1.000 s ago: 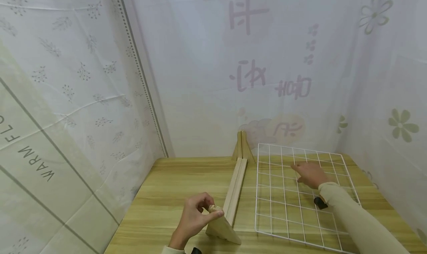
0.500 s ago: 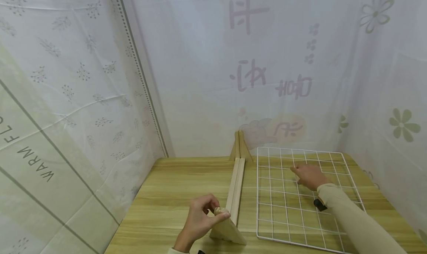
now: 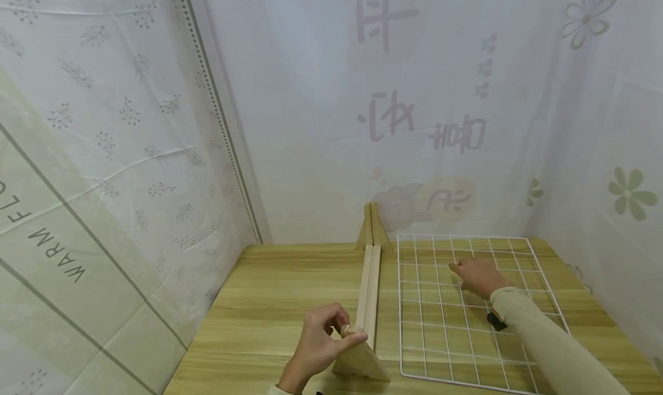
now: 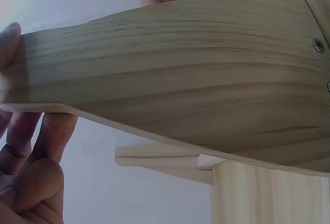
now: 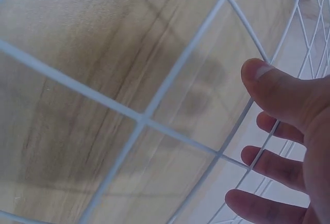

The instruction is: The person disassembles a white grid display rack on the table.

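Note:
A pale wooden stand (image 3: 369, 291) has a long bar between two tapered end pieces. My left hand (image 3: 316, 338) pinches the narrow top of its near end piece (image 4: 170, 74), thumb on one side and fingers on the other. Metal screws (image 4: 318, 45) show near that piece's wide base. The far end piece (image 3: 372, 228) stands upright at the table's back. To the right, a white wire grid panel (image 3: 399, 303) extends over the tabletop. My right hand (image 3: 479, 277) grips its wires, with the thumb (image 5: 278, 92) and fingers around them.
Everything is on a wood-grain table (image 3: 274, 280). Printed white curtains (image 3: 311, 124) hang close behind the table and along both sides. A narrow strip of tabletop separates the stand from the grid.
My left hand and the stand's near end have shifted right, leaving the bar straighter in view. The grid's far edge has dropped lower, while my right hand has barely moved.

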The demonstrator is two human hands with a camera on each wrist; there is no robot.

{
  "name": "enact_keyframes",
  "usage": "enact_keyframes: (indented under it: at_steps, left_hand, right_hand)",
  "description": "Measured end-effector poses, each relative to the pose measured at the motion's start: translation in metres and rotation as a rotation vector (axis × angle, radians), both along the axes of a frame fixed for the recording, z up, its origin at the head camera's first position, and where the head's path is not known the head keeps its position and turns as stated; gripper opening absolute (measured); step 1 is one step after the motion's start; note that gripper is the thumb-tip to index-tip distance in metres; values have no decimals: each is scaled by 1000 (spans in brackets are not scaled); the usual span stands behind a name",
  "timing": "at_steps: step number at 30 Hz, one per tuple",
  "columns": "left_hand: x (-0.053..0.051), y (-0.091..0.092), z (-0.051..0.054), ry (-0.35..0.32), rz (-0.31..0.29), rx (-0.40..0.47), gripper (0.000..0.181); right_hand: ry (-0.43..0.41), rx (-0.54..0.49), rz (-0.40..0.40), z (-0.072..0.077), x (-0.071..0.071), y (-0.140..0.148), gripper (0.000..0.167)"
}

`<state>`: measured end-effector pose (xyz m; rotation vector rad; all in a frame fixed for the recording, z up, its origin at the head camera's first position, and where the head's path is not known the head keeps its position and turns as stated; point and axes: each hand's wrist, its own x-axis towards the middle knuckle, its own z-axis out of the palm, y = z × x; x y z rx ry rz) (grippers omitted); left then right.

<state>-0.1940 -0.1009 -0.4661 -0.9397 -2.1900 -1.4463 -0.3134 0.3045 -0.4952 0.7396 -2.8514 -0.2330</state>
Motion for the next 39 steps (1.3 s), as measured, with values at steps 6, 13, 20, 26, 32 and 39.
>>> enact_keyframes:
  at_steps: [6,13,20,26,32,39]
  left_hand:
    - [1,3,-1,7,3,-26,28]
    - [1,7,-2,33,-18,-15,28]
    - [3,8,-5,-8,-18,-28,28]
    - [4,8,-2,7,-15,-28,28]
    - [0,10,-4,92,-23,-39,29]
    - [-1,13,-2,99,-17,-48,30]
  right_hand:
    - [-21,14,-14,-5,-1,-2,56]
    - [-24,13,8,-20,3,3,56]
    - [-70,-40,3,-32,9,2,51]
    - [-58,-26,17,-32,3,-1,48]
    - [-63,-10,16,-33,-1,-2,43]
    - [-26,17,3,-34,-4,-1,43]
